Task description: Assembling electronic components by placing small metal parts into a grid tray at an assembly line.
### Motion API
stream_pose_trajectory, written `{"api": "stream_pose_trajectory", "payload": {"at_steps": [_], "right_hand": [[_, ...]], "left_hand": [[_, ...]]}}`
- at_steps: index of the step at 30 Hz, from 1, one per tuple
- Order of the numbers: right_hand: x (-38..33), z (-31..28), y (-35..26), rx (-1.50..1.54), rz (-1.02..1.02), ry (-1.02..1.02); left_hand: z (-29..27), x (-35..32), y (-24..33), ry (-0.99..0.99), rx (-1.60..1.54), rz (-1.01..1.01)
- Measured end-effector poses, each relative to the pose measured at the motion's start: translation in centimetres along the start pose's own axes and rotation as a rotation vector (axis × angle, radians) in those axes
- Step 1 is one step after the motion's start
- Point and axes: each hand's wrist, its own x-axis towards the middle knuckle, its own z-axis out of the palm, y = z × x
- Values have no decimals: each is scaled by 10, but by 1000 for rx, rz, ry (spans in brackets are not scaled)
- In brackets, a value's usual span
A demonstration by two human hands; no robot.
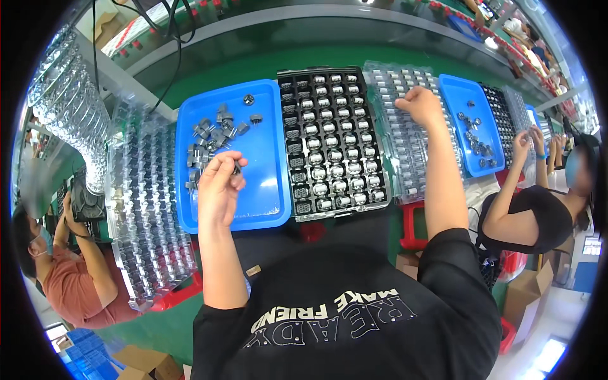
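My left hand (pixel 220 183) is closed over the near part of a blue tray (pixel 269 202). Its fingertips pinch a small dark grey part (pixel 237 168). Similar grey parts (pixel 212 136) with metal pins lie piled on that tray's left side. Over a clear plastic tray (pixel 405 158) to the right, my right hand (pixel 421 106) has its thumb and fingers drawn together; whatever they hold, if anything, is hidden. That clear tray carries rows of small silver pieces. Between my hands lies a black tray (pixel 339 209) with rows of silver-and-white pieces, while its left column holds dark ones.
Farther right, another blue tray (pixel 487 161) holds loose parts. A stacked clear tray (pixel 142 221) stands at the left, beside a silver flexible duct (pixel 73 107). Co-workers (pixel 535 215) (pixel 79 272) sit on both sides. Black cables (pixel 174 57) hang at the upper left.
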Motion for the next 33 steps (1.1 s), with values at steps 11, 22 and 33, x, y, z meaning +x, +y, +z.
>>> {"api": "stream_pose_trajectory", "payload": {"at_steps": [11, 22, 33], "right_hand": [[23, 10, 50, 184, -103, -10], [-36, 0, -33, 493, -104, 103], [-229, -18, -177, 1124, -349, -252]], "left_hand": [[24, -37, 19, -275, -474, -70], [31, -57, 17, -350, -569, -6], [59, -69, 7, -304, -622, 32]]}}
